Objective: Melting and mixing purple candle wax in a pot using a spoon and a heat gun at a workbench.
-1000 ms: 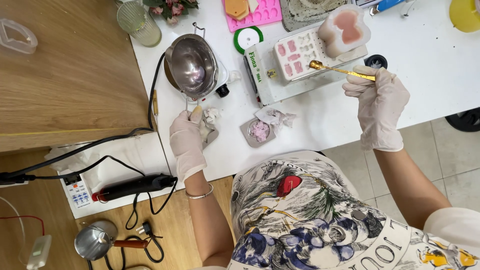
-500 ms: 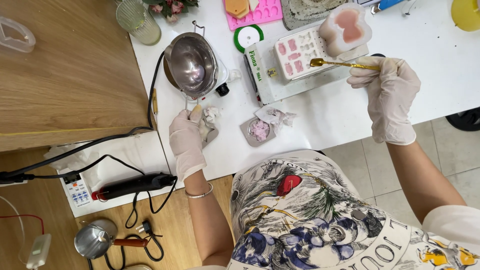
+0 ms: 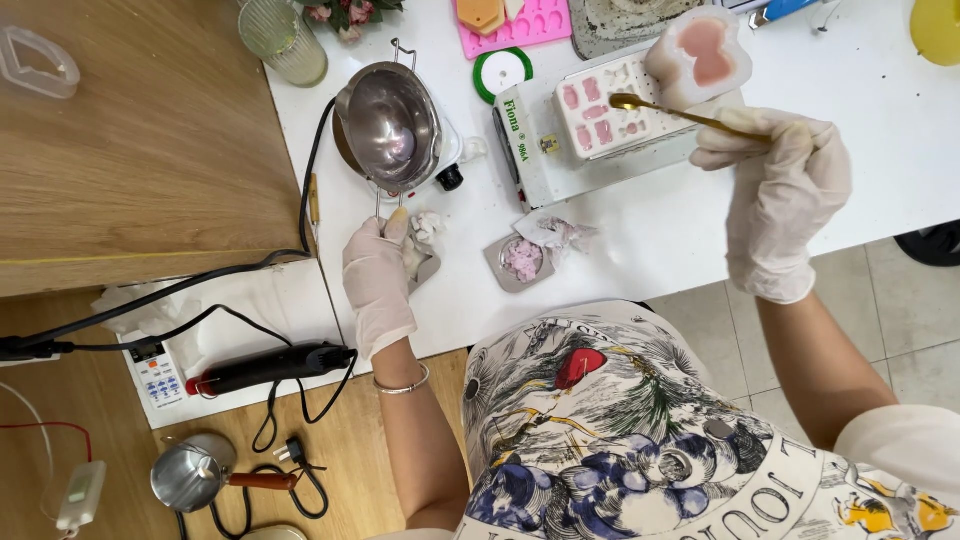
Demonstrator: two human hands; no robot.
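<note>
Seen from above, a person in white gloves works at a white table (image 3: 640, 240). The right hand (image 3: 775, 185) pinches the handle of a gold spoon (image 3: 672, 112), fingers closed tight around it, and holds its bowl over a white mould (image 3: 610, 105) whose small cavities are partly filled with pink. The mould sits on a white box-shaped device (image 3: 560, 150), touching a rounded white mould (image 3: 700, 52) with a pink centre. The left hand (image 3: 378, 280) grips the wire handle of a steel pot (image 3: 388, 125), fingers wrapped around it near a crumpled tissue (image 3: 425, 228); the pot is tilted on a small heater. Between the hands, near the table's front edge, a small grey dish (image 3: 520, 262) holds pink crumbs beside a scrap of wrapper (image 3: 560, 232). At the back of the table lie a pink tray (image 3: 520, 25), a green-rimmed tape roll (image 3: 500, 72) and a ribbed glass (image 3: 285, 40). On a lower white shelf to the left, a black heat tool (image 3: 270, 368) rests by a remote (image 3: 158, 372).
</note>
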